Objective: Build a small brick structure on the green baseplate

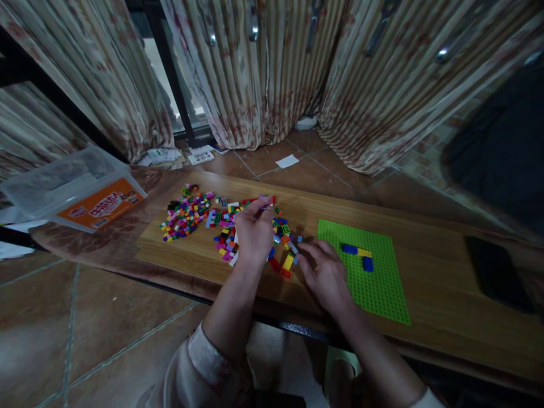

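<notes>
The right hand [325,273] has bent fingers beside loose bricks [288,261], which are small, blocky and many-coloured, on the wooden surface [437,272]; the left hand [255,231] is above them; whether either grasps one, I cannot tell

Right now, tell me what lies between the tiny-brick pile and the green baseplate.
In the head view, larger bricks lie between them, with the left hand over these and the right hand by the baseplate's edge.

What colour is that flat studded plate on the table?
The studded plate is bright green, seen best in the head view, the only one here.
</notes>
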The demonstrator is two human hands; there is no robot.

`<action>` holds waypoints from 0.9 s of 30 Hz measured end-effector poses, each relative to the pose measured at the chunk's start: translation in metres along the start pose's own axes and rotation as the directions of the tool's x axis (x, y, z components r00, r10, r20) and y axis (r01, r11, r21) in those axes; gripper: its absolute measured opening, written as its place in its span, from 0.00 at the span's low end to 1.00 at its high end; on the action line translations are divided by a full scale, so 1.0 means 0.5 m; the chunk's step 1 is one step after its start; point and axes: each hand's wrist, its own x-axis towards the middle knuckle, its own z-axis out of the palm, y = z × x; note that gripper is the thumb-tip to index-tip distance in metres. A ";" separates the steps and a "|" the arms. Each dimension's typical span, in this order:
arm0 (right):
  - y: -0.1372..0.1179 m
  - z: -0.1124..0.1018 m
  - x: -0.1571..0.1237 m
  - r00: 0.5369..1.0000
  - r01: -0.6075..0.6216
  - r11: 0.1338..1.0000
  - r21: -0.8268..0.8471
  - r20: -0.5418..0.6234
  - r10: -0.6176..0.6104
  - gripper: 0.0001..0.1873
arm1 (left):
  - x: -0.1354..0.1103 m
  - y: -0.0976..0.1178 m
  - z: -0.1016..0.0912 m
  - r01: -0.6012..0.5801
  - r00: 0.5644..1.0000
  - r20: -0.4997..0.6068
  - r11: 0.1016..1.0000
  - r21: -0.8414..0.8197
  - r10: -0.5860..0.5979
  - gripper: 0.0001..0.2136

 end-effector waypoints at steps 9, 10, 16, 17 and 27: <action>-0.035 0.029 0.035 0.981 -0.190 0.981 -0.040 0.034 0.192 0.11 | -0.006 -0.004 0.011 0.025 0.999 0.022 0.999 0.037 -0.026 0.10; -0.038 0.029 0.037 0.978 -0.206 0.978 -0.038 0.031 0.207 0.10 | -0.007 -0.005 0.013 0.022 0.999 0.022 0.999 0.038 -0.023 0.10; -0.056 0.020 0.045 0.955 -0.281 0.957 -0.067 0.073 0.286 0.12 | -0.012 -0.003 0.018 0.023 1.000 0.018 0.999 0.040 -0.023 0.10; -0.058 0.020 0.045 0.953 -0.286 0.956 -0.071 0.083 0.291 0.12 | -0.012 -0.003 0.018 0.020 1.000 0.017 0.999 0.043 -0.021 0.10; -0.056 0.020 0.043 0.963 -0.266 0.964 -0.016 0.047 0.267 0.11 | -0.011 -0.008 0.017 -0.004 1.000 0.031 0.996 0.092 0.001 0.09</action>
